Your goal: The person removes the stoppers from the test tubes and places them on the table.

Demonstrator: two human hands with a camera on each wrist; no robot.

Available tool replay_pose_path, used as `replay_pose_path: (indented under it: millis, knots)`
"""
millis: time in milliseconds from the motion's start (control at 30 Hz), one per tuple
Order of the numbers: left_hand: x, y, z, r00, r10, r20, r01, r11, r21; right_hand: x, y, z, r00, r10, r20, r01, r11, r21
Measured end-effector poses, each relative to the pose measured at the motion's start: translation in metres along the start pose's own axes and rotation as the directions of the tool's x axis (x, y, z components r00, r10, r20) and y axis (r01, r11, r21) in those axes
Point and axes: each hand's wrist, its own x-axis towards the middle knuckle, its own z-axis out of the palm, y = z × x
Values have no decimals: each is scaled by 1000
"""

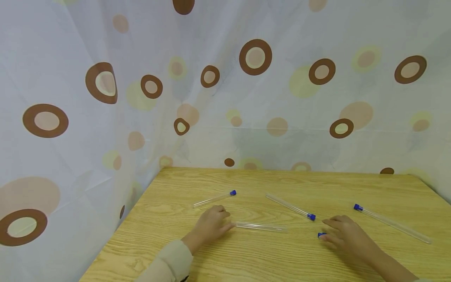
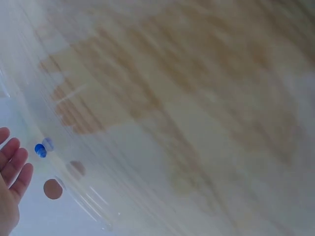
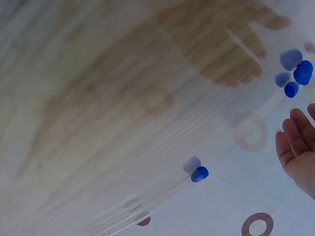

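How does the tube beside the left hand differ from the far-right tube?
The tube beside the left hand shows no cap; the far-right tube wears a blue cap. In the head view, the first lies nearly level; the second slants down to the right. Both are clear and slim.

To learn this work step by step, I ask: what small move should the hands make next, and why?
Probably the right hand should pinch the loose blue cap: it lies beside that hand, while the clear test tube near the left hand shows no cap, unlike the three capped tubes.
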Motion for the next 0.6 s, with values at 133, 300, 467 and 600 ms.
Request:
replay_pose_path:
  millis: [133,300,467,600]
  knots:
    - [-3,-4,-2,1000,5,-24,-4,1000,13,0,-4,0,999,-12,-34,12,1000,9]
    - [-4,-7,-6,998,-3,-55,4,1000,22,2,-10,2,996,-43,-81,44,999,1]
    - [-6,-9,-8,997,-23,-68,24,1000,5,7,-15,4,989,-89,-117,90,996,-3]
    - [-7,-12,-8,995,-41,-93,43,999,29,12,-20,7,979,-134,-152,134,991,-12]
